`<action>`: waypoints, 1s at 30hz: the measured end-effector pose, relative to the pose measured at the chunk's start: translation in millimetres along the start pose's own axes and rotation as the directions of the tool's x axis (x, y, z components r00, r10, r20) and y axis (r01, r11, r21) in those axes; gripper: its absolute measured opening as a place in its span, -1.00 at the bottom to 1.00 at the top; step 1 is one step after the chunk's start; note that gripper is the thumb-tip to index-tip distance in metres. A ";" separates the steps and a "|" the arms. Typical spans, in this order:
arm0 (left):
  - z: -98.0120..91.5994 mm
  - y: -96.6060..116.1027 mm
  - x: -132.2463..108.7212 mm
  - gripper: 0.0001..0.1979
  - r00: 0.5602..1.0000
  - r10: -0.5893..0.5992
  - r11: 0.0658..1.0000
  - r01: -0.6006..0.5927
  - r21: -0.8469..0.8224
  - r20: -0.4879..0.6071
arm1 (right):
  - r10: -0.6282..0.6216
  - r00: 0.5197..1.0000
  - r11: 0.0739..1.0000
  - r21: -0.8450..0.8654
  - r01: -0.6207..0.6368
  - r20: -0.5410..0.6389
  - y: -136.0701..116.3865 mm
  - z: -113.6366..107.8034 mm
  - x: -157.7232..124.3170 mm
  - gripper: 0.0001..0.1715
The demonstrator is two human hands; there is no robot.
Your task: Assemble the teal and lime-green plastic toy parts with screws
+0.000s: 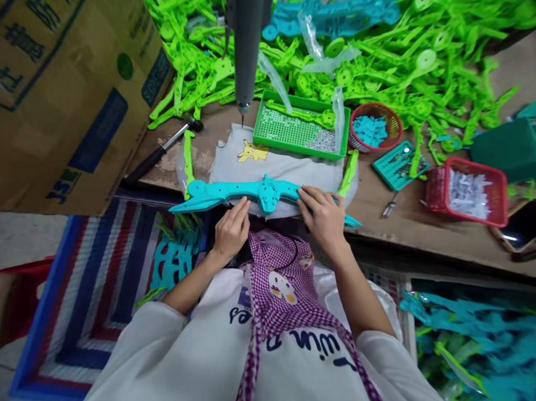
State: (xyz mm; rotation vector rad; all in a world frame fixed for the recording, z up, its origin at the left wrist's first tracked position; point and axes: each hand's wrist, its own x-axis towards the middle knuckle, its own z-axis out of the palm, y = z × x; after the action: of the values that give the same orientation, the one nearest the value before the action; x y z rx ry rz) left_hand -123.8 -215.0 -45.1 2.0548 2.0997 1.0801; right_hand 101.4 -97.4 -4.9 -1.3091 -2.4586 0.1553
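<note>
A long turquoise plastic part (249, 192) lies across a grey cloth (288, 163) at the table's near edge. My left hand (231, 230) touches its near side left of the middle, fingers curled against it. My right hand (323, 215) rests on its right portion, fingers bent down over it. A grey hanging screwdriver (244, 44) points down just beyond the part. Behind the cloth sits a green tray (268, 134) with small silvery screws and a green piece in it.
A large heap of bright green plastic parts (399, 53) fills the back of the table. Red baskets (467, 191) (375, 127), a small teal tray (395, 165) and a hammer (165, 149) lie around. A cardboard box (57, 98) stands left; turquoise parts (486, 344) fill a bin below right.
</note>
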 end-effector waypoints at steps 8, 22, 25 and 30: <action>6.6 -2.5 -0.7 -0.63 0.990 0.070 0.997 -0.064 0.051 -0.119 | -0.044 0.998 0.998 -0.046 0.042 -0.034 1.5 1.8 -1.3 -0.61; 3.8 -13.5 -1.9 -0.65 0.992 0.085 0.996 -0.082 0.031 -0.096 | -0.062 0.997 0.996 -0.062 0.060 -0.034 2.3 1.7 -1.0 -0.61; 6.9 -16.4 -2.0 -0.62 0.996 0.064 0.998 -0.064 0.010 -0.056 | -0.045 0.998 0.998 -0.046 0.043 -0.035 2.5 2.3 -1.5 -0.61; 10.6 -17.4 -1.3 -0.61 0.996 0.065 0.998 -0.064 0.024 -0.058 | -0.038 0.999 0.999 -0.030 0.037 -0.024 2.8 2.7 -2.0 -0.61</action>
State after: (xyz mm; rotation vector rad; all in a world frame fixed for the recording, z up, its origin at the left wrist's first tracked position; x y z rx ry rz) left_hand -133.9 -209.6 -62.0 2.1411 2.0941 1.1453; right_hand 103.6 -97.3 -8.6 -1.2682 -2.4725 0.0936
